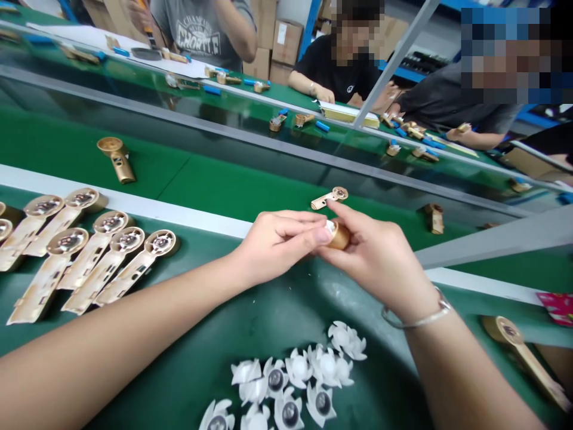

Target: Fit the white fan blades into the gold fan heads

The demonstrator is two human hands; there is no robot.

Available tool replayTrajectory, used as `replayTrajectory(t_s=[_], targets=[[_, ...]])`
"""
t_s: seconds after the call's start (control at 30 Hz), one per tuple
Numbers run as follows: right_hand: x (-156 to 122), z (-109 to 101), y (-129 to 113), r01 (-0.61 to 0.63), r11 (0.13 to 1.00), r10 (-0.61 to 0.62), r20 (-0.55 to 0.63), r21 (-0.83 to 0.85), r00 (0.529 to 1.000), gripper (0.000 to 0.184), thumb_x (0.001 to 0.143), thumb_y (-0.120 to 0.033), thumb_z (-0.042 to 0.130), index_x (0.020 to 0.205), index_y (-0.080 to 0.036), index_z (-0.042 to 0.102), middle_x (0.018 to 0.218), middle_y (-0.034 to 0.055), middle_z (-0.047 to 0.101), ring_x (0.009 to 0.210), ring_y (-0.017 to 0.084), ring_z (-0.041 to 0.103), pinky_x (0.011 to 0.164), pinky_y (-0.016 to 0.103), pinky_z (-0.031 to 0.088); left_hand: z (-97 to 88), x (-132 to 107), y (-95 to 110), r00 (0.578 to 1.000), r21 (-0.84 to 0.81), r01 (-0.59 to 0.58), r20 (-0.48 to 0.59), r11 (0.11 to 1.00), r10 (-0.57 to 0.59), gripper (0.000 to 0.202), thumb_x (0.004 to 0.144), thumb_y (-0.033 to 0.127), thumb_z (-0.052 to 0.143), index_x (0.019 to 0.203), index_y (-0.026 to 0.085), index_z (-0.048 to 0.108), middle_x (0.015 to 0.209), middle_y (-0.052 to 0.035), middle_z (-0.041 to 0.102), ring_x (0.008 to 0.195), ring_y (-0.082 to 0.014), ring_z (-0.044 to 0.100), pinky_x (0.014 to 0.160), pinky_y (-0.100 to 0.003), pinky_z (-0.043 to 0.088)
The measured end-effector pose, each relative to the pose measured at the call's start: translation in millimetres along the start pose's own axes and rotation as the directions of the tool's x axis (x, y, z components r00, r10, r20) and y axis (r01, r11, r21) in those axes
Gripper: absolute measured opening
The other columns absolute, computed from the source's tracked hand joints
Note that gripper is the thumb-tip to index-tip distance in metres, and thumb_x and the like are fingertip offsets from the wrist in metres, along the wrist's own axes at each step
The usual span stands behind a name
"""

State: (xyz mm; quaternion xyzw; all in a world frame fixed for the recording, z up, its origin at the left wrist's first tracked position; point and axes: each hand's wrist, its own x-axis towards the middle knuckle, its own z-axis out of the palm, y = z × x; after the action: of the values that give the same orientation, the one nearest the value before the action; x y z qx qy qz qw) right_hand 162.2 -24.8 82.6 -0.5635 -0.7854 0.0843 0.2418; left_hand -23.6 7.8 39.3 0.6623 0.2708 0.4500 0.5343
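Both hands meet in the middle of the view around a small gold fan housing (342, 237). My right hand (373, 254) wraps its fingers and thumb around the housing's round head. On its other side my left hand (282, 243) is closed, the thumb pressed beside a white piece (330, 227) that looks like a fan blade in the round opening. The rest of the housing is hidden by my fingers. Below my hands, several white fan blades (299, 367) lie in a loose cluster on the green table (188, 358).
Several gold housing halves (119, 263) lie side by side at left, and another housing (514, 340) at right. More gold housings (117, 160) rest on the green belt (201, 170). A grey metal rail (496, 242) slants in at right. Co-workers sit across the line.
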Motion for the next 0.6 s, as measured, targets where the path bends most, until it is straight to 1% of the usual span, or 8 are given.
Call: replayTrajectory(t_s=[0.07, 0.13, 0.2, 0.27, 0.33, 0.43, 0.53, 0.6], targets=[[21, 6, 3, -0.145, 0.988, 0.143, 0.042, 0.048, 0.989, 0.052, 0.087, -0.047, 0.063, 0.128, -0.016, 0.059, 0.105, 0.0095, 0.073, 0.085, 0.024, 0.070, 0.073, 0.033, 0.054, -2.5, 1, 10, 0.996, 0.159, -0.058, -0.052, 0.986, 0.066, 0.033, 0.091, 0.043, 0.062, 0.113, 0.022, 0.074, 0.126, -0.0093, 0.064, 0.120, -0.0264, 0.059, 0.100, -0.035, 0.048], [52, 17, 2, -0.257, 0.966, 0.260, 0.185, -0.040, 0.948, 0.042, 0.097, -0.049, 0.045, 0.113, -0.016, 0.066, 0.099, 0.0087, 0.073, 0.085, 0.022, 0.068, 0.069, 0.032, 0.052, -2.6, 0, 22, 0.978, 0.358, -0.105, -0.130, 0.928, 0.161, 0.044, 0.088, 0.043, 0.065, 0.126, 0.022, 0.066, 0.130, -0.0110, 0.058, 0.115, -0.0259, 0.058, 0.096, -0.034, 0.049], [85, 31, -3, -0.287, 0.954, 0.299, 0.273, -0.085, 0.914, 0.041, 0.099, -0.045, 0.044, 0.091, -0.014, 0.069, 0.082, 0.0080, 0.071, 0.076, 0.020, 0.066, 0.065, 0.031, 0.051, -0.1, -3, 35, 0.955, 0.578, -0.157, -0.117, 0.801, 0.272, 0.040, 0.086, 0.042, 0.067, 0.119, 0.020, 0.068, 0.121, -0.0110, 0.059, 0.109, -0.0264, 0.057, 0.095, -0.037, 0.047], [115, 49, -9, -0.316, 0.941, 0.338, 0.336, -0.121, 0.879, 0.033, 0.095, -0.041, 0.056, 0.087, -0.012, 0.068, 0.081, 0.0068, 0.069, 0.074, 0.018, 0.065, 0.067, 0.031, 0.053, 2.7, -8, 44, 0.950, 0.765, -0.187, -0.019, 0.616, 0.312, 0.031, 0.087, 0.038, 0.064, 0.110, 0.018, 0.070, 0.115, -0.0106, 0.061, 0.109, -0.0286, 0.055, 0.100, -0.042, 0.043], [136, 66, -16, -0.337, 0.931, 0.366, 0.375, -0.143, 0.852, 0.026, 0.094, -0.037, 0.061, 0.098, -0.012, 0.066, 0.091, 0.0043, 0.068, 0.078, 0.015, 0.066, 0.071, 0.032, 0.055, 2.2, -11, 47, 0.970, 0.874, -0.177, 0.078, 0.452, 0.228, 0.028, 0.089, 0.035, 0.059, 0.109, 0.018, 0.070, 0.114, -0.0108, 0.061, 0.111, -0.0301, 0.054, 0.101, -0.045, 0.042], [147, 76, -23, -0.331, 0.934, 0.358, 0.364, -0.136, 0.860, 0.025, 0.095, -0.035, 0.062, 0.107, -0.014, 0.064, 0.103, 0.0054, 0.067, 0.088, 0.017, 0.066, 0.078, 0.035, 0.056, -9.1, -8, 42, 0.992, 0.959, -0.098, 0.116, 0.265, -0.056, 0.029, 0.089, 0.036, 0.056, 0.105, 0.016, 0.070, 0.108, -0.0128, 0.063, 0.105, -0.0312, 0.059, 0.091, -0.043, 0.049], [129, 52, -13, -0.317, 0.941, 0.337, 0.276, -0.117, 0.900, 0.020, 0.093, -0.033, 0.061, 0.096, -0.014, 0.068, 0.097, 0.0067, 0.069, 0.089, 0.018, 0.065, 0.080, 0.034, 0.052, -24.3, 0, 36, 0.946, 0.998, 0.043, -0.024, 0.050, -0.323, 0.033, 0.088, 0.040, 0.055, 0.098, 0.013, 0.071, 0.095, -0.0151, 0.066, 0.091, -0.0340, 0.064, 0.077, -0.042, 0.052], [98, 17, 7, -0.339, 0.934, 0.356, 0.203, -0.116, 0.912, 0.021, 0.092, -0.033, 0.059, 0.088, -0.015, 0.070, 0.090, 0.0073, 0.072, 0.083, 0.019, 0.065, 0.075, 0.031, 0.049, -26.4, 4, 36, 0.917, 0.995, 0.090, -0.095, -0.032, -0.387, 0.033, 0.089, 0.039, 0.054, 0.098, 0.012, 0.071, 0.093, -0.0152, 0.067, 0.088, -0.0341, 0.065, 0.072, -0.041, 0.052]])
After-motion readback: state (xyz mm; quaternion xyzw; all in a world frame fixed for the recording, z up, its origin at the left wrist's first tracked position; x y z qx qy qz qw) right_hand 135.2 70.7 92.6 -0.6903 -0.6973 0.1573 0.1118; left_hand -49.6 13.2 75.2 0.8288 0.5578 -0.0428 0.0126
